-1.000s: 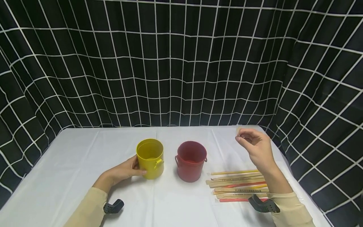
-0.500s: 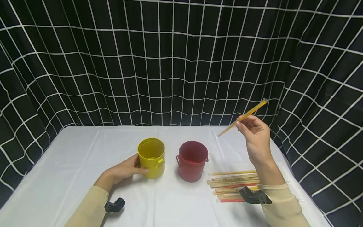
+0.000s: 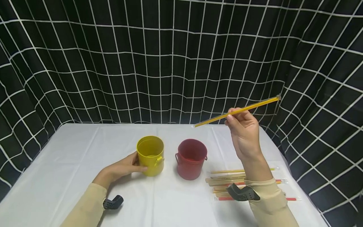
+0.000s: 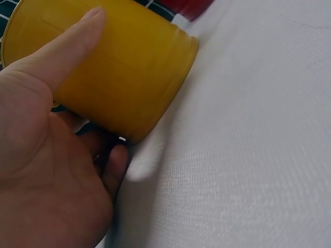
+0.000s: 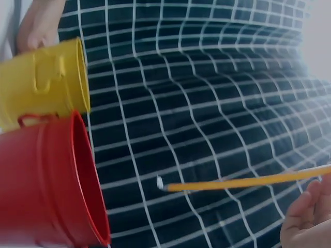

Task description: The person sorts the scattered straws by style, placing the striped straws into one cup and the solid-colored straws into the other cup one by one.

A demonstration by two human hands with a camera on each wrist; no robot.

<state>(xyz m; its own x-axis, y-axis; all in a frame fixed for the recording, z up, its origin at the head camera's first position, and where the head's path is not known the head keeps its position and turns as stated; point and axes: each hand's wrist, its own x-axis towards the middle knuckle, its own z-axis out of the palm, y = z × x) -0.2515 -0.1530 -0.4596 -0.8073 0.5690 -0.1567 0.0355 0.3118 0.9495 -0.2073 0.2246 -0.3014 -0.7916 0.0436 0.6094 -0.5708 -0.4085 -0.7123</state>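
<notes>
A black backdrop [image 3: 141, 63] with white grid lines fills the top of the head view; below it spreads the white worktop [image 3: 175, 205]. Near the centre, the red bucket [image 3: 189, 168] stands upright, apart from both hands. Just left, the left hand [image 3: 122, 167] grips the upright yellow bucket [image 3: 154, 160], thumb and fingers round its left side, probably to steady it. At lower right, loose straws [image 3: 227, 180] lie roughly parallel, perhaps for easy picking. Above them, the right hand [image 3: 244, 134] pinches a yellow straw [image 3: 248, 107] mid-length, its ends jutting lower left and upper right.
</notes>
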